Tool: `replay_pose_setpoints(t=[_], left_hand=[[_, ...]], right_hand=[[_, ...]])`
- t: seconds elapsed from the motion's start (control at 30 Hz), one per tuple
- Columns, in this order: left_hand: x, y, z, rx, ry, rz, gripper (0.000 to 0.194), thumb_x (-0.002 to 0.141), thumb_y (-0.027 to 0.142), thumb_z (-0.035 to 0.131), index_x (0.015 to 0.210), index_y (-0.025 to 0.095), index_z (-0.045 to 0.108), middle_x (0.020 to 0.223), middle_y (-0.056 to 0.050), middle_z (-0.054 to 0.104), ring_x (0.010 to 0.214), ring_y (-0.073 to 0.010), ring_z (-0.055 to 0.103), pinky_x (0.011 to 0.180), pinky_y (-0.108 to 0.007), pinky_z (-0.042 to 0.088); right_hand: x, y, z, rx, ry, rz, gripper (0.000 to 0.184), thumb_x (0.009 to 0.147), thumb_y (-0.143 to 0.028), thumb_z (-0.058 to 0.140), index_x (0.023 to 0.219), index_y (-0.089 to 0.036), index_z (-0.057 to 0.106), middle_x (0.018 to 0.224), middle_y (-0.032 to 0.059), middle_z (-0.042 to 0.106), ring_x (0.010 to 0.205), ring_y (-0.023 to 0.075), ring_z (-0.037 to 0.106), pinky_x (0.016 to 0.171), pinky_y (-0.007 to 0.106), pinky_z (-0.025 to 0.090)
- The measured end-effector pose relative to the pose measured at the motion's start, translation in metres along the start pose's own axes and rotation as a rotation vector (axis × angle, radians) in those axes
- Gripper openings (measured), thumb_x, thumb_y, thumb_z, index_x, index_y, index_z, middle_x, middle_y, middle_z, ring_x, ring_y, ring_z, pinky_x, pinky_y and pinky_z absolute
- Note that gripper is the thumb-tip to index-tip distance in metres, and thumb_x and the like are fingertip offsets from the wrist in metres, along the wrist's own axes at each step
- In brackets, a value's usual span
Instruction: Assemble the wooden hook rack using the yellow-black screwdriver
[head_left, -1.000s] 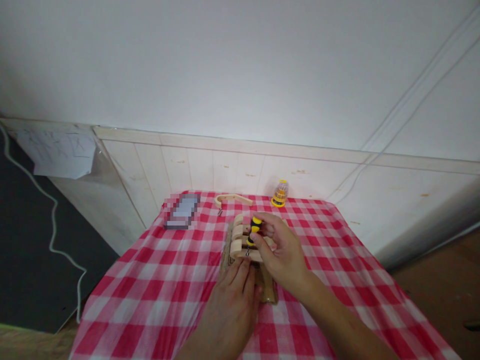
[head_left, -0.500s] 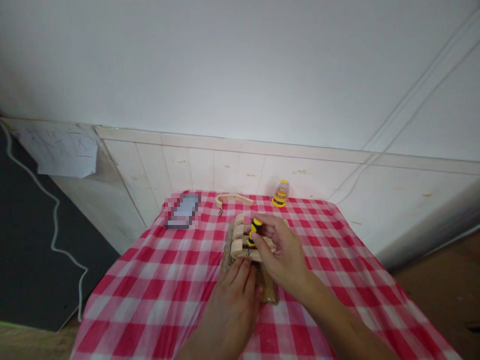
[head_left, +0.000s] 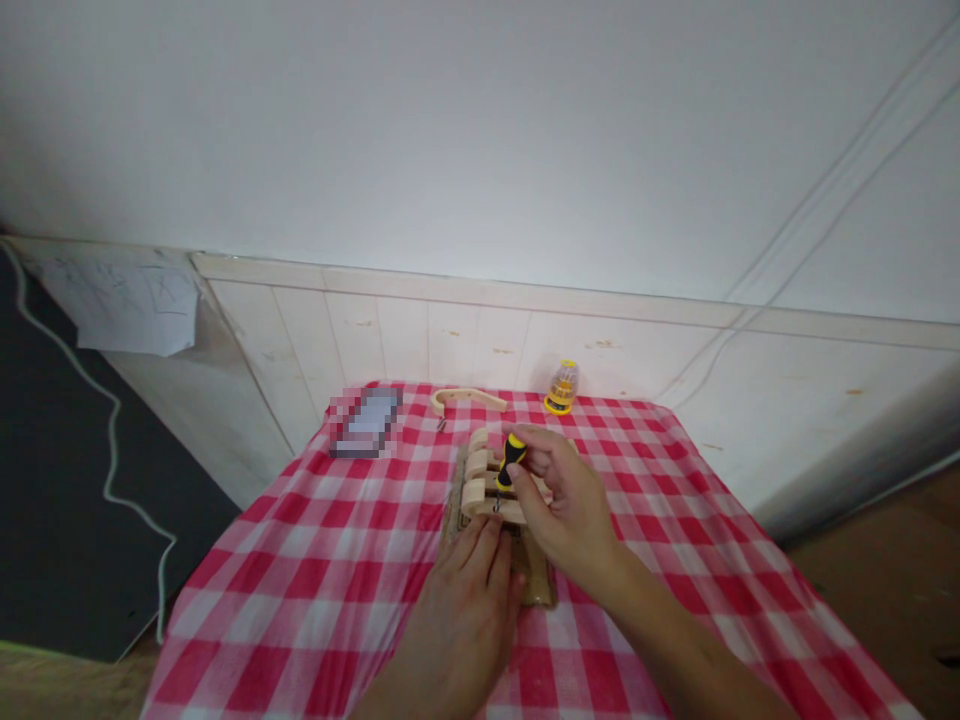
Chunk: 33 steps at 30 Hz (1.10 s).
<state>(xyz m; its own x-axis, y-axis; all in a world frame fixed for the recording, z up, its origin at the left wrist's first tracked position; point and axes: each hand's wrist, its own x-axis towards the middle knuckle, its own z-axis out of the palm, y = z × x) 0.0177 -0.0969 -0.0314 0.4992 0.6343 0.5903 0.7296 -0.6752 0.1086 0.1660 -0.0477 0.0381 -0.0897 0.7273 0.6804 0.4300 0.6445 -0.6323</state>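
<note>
My right hand (head_left: pixel 566 495) pinches the black and yellow handle of a screwdriver (head_left: pixel 511 462), its shaft pointing down onto the front wooden hook (head_left: pixel 487 505). My left hand (head_left: pixel 472 585) lies palm down with its fingers stretched forward, fingertips at the hook's near edge beside the screwdriver tip. Any screw under the tip is too small to make out. Several pale curved wooden hooks stand in a row on a brown board (head_left: pixel 541 575). Both hands partly hide the board and the hooks' right ends.
A loose curved wooden hook (head_left: pixel 472 396) lies at the back, with small dark screws (head_left: pixel 442 425) below it. A yellow-capped clear bit holder (head_left: pixel 562 388) stands near the wall. A blurred phone-like device (head_left: pixel 367 422) rests at left on the red checked tablecloth (head_left: pixel 300 560).
The screwdriver handle has turned in my right fingers: its black side now shows where yellow did. My left hand stays in place.
</note>
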Motion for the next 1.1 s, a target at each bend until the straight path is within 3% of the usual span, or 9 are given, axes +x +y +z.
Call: replay_pose_setpoints(t=[0.23, 0.43, 0.67, 1.1], left_hand=[[-0.0002, 0.0009, 0.0011, 0.000, -0.011, 0.004, 0.034, 0.102, 0.014, 0.040, 0.127, 0.005, 0.062, 0.128, -0.019, 0.069, 0.124, -0.0299, 0.065, 0.104, -0.047, 0.058], [0.0012, 0.0005, -0.0008, -0.003, -0.006, 0.004, 0.034, 0.102, 0.014, 0.042, 0.128, 0.004, 0.061, 0.129, -0.020, 0.069, 0.124, -0.0306, 0.065, 0.102, -0.048, 0.059], [0.0024, 0.0008, -0.0008, -0.019, 0.011, -0.007, 0.034, 0.102, 0.015, 0.042, 0.128, 0.005, 0.061, 0.127, -0.019, 0.070, 0.123, -0.0309, 0.066, 0.103, -0.049, 0.059], [0.0041, 0.0013, -0.0024, -0.088, 0.038, -0.045, 0.032, 0.100, 0.015, 0.045, 0.127, 0.007, 0.061, 0.125, -0.019, 0.069, 0.122, -0.0316, 0.066, 0.103, -0.052, 0.059]], right_hand=[[0.0055, -0.0011, -0.0030, -0.062, 0.045, -0.045, 0.030, 0.094, -0.018, 0.068, 0.122, -0.029, 0.065, 0.110, 0.0044, 0.073, 0.092, 0.0192, 0.073, 0.083, 0.035, 0.062], [0.0074, -0.0048, -0.0035, -0.060, 0.014, -0.072, 0.033, 0.094, -0.018, 0.068, 0.125, -0.030, 0.066, 0.113, 0.0041, 0.074, 0.099, 0.0195, 0.073, 0.088, 0.034, 0.062], [0.0005, -0.0007, -0.0047, 0.059, -0.020, 0.074, 0.036, 0.096, -0.016, 0.058, 0.130, -0.028, 0.060, 0.124, 0.0081, 0.073, 0.110, 0.0222, 0.074, 0.093, 0.040, 0.062], [0.0006, 0.0042, 0.0001, 0.144, 0.005, 0.118, 0.033, 0.094, -0.018, 0.063, 0.125, -0.031, 0.063, 0.118, 0.0050, 0.075, 0.101, 0.0207, 0.077, 0.087, 0.037, 0.065]])
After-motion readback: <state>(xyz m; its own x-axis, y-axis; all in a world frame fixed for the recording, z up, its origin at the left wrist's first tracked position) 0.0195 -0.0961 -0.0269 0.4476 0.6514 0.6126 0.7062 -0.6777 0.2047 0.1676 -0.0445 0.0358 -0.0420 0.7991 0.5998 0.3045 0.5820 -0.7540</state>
